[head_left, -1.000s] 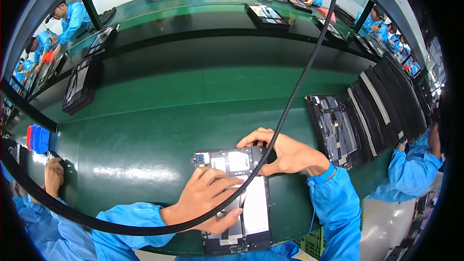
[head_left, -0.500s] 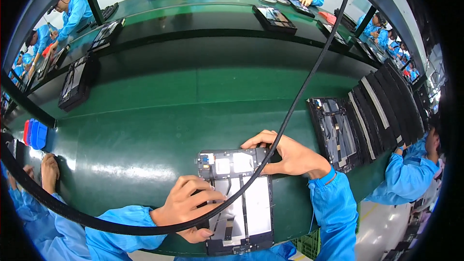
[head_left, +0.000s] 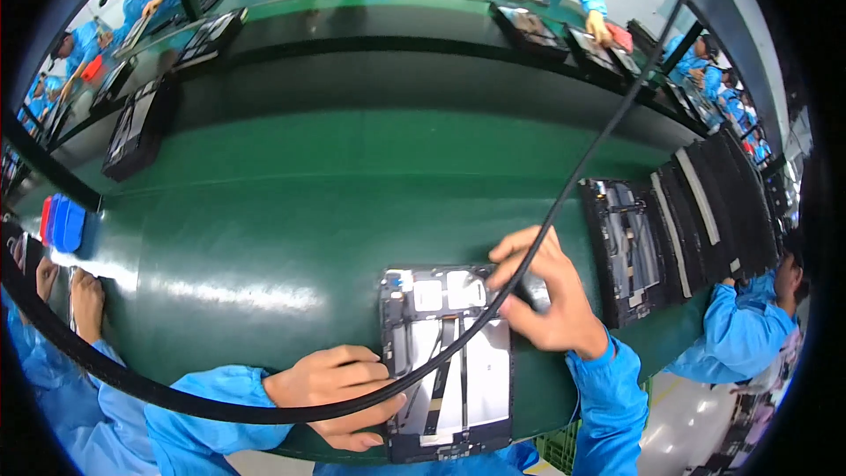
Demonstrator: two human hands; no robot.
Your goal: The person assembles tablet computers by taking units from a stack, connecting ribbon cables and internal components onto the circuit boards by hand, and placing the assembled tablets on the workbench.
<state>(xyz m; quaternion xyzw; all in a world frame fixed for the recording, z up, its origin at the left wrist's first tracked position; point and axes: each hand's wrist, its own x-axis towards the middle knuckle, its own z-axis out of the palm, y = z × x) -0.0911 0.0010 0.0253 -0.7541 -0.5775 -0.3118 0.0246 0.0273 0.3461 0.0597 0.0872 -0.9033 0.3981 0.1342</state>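
Observation:
A tablet (head_left: 489, 368) with its back off lies on the green table in front of me, its board, ribbon cables and pale panels showing. My left hand (head_left: 339, 392) grips its lower left edge, fingertips over the rim and thumb lower down. A dark ribbon strip (head_left: 437, 405) runs down the tablet's middle, close to those fingertips. At the upper right corner is my right hand (head_left: 555, 300), with thumb and index finger drawn close together. Whether anything small is between them I cannot make out. A thick black cable (head_left: 564, 198) crosses the view in front of the tablet and that hand.
Right of me stand an opened tablet (head_left: 630, 251) and a row of black tablet shells (head_left: 718, 211). Blue bins (head_left: 66, 225) sit at the left near a co-worker's hand (head_left: 88, 304). More opened tablets (head_left: 137, 128) rest on the shelf beyond; other people work across the table.
My left hand has drawn back from over the tablet to its left edge. My right fingers have closed in at the upper right corner. The view has shifted slightly.

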